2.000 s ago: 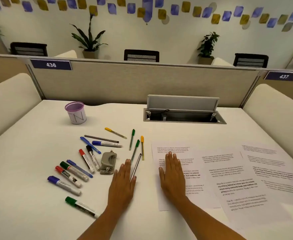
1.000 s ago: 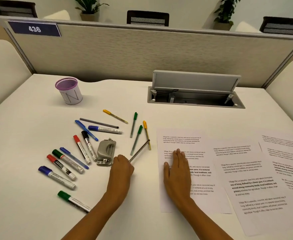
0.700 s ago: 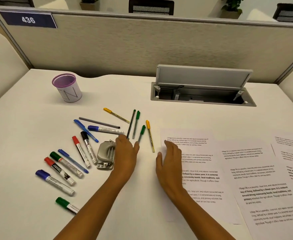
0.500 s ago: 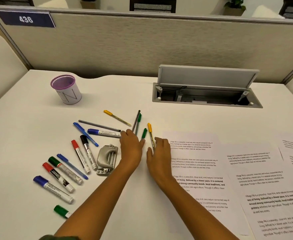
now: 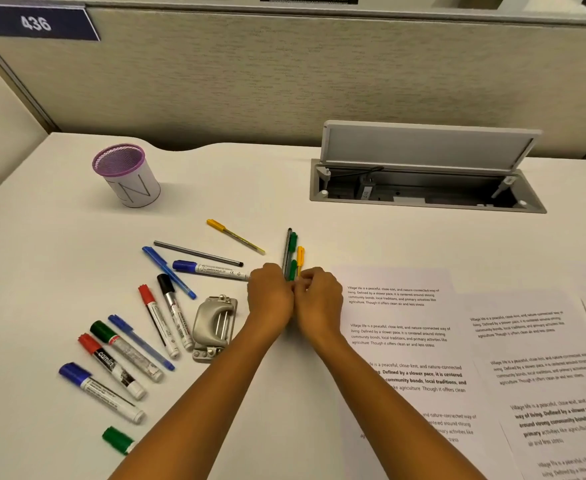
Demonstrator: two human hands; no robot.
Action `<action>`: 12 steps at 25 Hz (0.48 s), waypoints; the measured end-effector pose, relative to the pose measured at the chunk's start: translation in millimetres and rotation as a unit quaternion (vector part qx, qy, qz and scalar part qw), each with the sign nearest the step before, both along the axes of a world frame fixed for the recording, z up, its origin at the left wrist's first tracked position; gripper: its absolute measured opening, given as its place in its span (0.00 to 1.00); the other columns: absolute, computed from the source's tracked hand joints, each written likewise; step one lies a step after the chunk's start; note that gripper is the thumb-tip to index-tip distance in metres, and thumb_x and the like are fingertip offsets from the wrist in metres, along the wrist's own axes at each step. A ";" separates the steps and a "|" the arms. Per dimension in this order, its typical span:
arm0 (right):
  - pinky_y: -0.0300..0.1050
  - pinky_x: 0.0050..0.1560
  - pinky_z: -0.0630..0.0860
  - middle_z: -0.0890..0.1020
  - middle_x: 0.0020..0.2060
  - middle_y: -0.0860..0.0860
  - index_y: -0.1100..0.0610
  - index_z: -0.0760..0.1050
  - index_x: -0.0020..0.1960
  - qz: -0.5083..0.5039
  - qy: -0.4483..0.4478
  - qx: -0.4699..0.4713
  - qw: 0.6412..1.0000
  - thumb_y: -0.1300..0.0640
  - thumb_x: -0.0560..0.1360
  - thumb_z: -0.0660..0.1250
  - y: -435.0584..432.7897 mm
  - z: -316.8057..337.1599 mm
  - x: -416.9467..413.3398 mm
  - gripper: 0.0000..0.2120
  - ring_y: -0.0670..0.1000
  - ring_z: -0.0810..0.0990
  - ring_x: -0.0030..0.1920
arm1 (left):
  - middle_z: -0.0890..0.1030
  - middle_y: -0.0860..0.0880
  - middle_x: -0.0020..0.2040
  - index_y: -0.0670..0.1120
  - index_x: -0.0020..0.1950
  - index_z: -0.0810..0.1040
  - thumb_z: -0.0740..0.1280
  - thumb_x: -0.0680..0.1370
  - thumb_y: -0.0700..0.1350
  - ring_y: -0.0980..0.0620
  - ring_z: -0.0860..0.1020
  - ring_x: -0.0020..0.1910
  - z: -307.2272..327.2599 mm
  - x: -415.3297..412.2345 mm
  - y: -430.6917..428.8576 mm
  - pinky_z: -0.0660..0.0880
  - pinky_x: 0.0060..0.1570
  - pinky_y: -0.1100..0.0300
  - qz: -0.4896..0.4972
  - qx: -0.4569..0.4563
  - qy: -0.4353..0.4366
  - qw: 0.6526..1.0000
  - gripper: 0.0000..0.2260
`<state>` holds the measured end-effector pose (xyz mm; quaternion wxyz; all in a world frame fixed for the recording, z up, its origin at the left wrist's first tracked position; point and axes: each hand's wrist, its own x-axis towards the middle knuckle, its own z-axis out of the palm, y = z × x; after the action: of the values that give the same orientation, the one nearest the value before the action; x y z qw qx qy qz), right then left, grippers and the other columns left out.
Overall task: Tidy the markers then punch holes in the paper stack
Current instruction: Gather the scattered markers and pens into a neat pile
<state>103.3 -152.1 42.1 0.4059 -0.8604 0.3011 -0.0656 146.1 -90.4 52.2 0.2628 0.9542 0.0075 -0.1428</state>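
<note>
Your left hand (image 5: 270,295) and right hand (image 5: 319,299) have come together knuckle to knuckle, where a second ago they lay apart, the right one flat on the paper sheets (image 5: 400,336). Both are now curled closed around a bundle of thin pens (image 5: 292,252), a dark one, two green and a yellow, whose upper ends stick out side by side beyond your fingers; those pens were fanned apart just before.

So the gathering has begun, with one small bunch squared up. Everything else waits: the yellow pen (image 5: 235,236), the grey pen (image 5: 198,253) and the thick markers (image 5: 118,362) lie scattered to the left on the tabletop (image 5: 232,181). The purple-rimmed cup (image 5: 127,174) stands well apart at the back, the likely place for them. The hole punch (image 5: 215,325) sits untouched beside your left wrist.
</note>
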 end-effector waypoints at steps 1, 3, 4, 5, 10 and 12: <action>0.47 0.51 0.73 0.80 0.53 0.56 0.61 0.75 0.55 -0.001 0.004 0.009 1.000 0.54 0.78 0.61 -0.2 0.5 1.8 0.12 0.55 0.77 0.53 | 0.81 0.37 0.48 0.35 0.47 0.77 0.64 0.78 0.44 0.40 0.79 0.47 0.4 0.7 1.7 0.66 0.33 0.60 0.003 -0.009 0.018 1.000 0.11; 0.45 0.47 0.70 0.78 0.53 0.56 0.62 0.74 0.54 0.004 0.029 -0.001 1.000 0.46 0.77 0.63 0.1 1.6 5.9 0.19 0.55 0.76 0.53 | 0.82 0.36 0.48 0.35 0.48 0.79 0.61 0.78 0.41 0.39 0.79 0.48 2.9 1.9 6.5 0.69 0.36 0.57 0.010 -0.031 0.042 0.999 0.11; 0.45 0.47 0.70 0.77 0.53 0.57 0.62 0.73 0.55 0.010 0.048 -0.016 0.999 0.43 0.76 0.63 1.2 2.5 8.5 0.22 0.55 0.75 0.53 | 0.82 0.36 0.47 0.35 0.48 0.79 0.60 0.77 0.39 0.39 0.79 0.48 4.7 1.3 9.4 0.69 0.38 0.56 0.015 -0.041 0.043 0.998 0.10; 0.45 0.48 0.70 0.76 0.55 0.58 0.63 0.72 0.57 0.017 0.065 -0.033 0.997 0.42 0.75 0.64 2.6 3.3 11.2 0.24 0.56 0.74 0.55 | 0.82 0.36 0.47 0.35 0.47 0.79 0.60 0.77 0.37 0.38 0.79 0.48 5.8 -0.3 12.1 0.70 0.39 0.55 0.020 -0.046 0.039 0.998 0.09; 0.43 0.55 0.70 0.71 0.61 0.58 0.64 0.66 0.63 0.038 0.122 -0.081 0.988 0.50 0.78 0.63 10.2 1.4 22.0 0.21 0.56 0.71 0.61 | 0.81 0.37 0.50 0.37 0.51 0.78 0.61 0.78 0.38 0.40 0.79 0.49 5.3 -17.8 18.7 0.74 0.45 0.53 0.046 -0.057 -0.017 0.997 0.09; 0.42 0.55 0.70 0.71 0.62 0.58 0.63 0.66 0.63 0.040 0.134 -0.102 0.985 0.54 0.79 0.61 12.3 -0.1 23.7 0.17 0.55 0.71 0.61 | 0.80 0.38 0.54 0.37 0.55 0.76 0.63 0.76 0.36 0.41 0.77 0.53 2.7 -20.5 21.8 0.74 0.50 0.52 0.044 -0.053 -0.027 0.997 0.09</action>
<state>127.0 -139.8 42.0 0.2746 -0.9095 0.3100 0.0360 125.6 -68.6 54.9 0.3189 0.9412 0.0349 -0.1057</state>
